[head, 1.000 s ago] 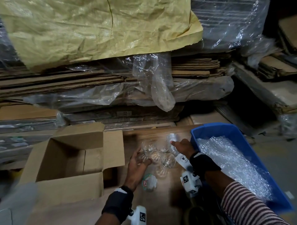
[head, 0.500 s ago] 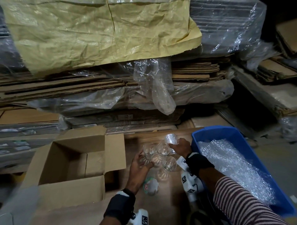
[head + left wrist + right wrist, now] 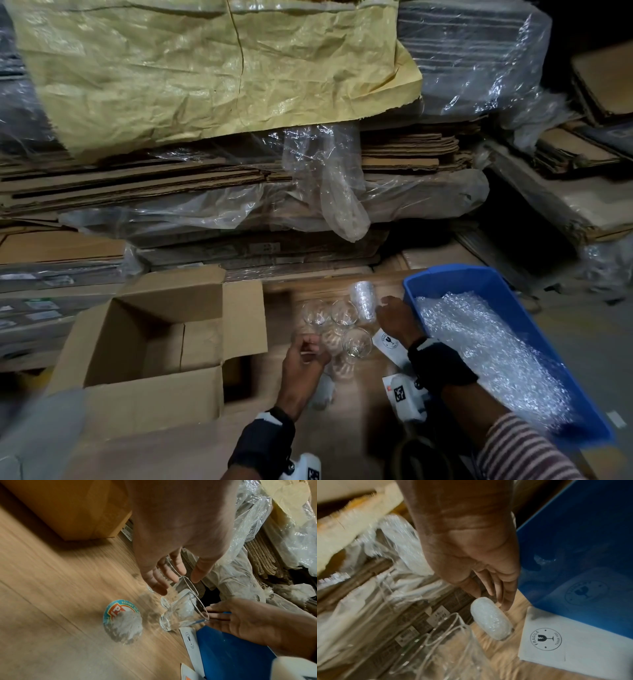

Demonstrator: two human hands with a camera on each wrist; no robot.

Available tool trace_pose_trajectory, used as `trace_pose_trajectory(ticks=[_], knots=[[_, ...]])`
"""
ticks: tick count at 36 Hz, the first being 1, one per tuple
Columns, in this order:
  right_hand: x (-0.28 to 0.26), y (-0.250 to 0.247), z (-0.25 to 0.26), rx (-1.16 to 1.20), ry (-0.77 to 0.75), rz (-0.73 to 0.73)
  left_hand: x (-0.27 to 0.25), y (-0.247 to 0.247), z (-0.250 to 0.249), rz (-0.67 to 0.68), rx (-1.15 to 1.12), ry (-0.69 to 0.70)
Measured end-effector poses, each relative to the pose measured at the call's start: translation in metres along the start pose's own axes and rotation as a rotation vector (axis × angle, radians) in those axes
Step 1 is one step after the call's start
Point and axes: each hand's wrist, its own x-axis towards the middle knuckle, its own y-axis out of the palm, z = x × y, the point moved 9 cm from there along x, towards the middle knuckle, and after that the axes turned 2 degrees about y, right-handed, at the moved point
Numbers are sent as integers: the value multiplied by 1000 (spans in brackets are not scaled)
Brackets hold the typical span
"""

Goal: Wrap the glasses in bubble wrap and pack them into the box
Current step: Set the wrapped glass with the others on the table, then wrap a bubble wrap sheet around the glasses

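From the head view, the right hand [image 3: 394,320] has drawn back from the bubble-wrapped glass [image 3: 363,301] standing at the wooden table's [image 3: 356,421] far edge, so one glass seems wrapped; the open cardboard box [image 3: 150,346] waits at left. Left wrist: the left hand [image 3: 171,555], fingers spread, reaches over clear bare glasses [image 3: 184,613]. Right wrist: right fingers relaxed, just off the wrap.
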Motion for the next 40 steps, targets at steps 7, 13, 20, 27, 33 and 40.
trace_pose_trajectory(ticks=[7,13,20,27,33,40], knots=[[-44,11,-12,89,-126,24,-7,23,7,112,-10,-31],[-59,38,-26,173,-178,168,-4,40,10,184,50,-58],[-81,42,-19,224,-174,174,-14,57,13,297,47,-121],[-94,41,-12,261,-269,109,-23,56,4,311,37,-63],[-115,35,-6,284,-273,96,-27,41,5,277,86,-15],[-150,45,-5,278,-333,124,-38,4,-1,250,239,79]])
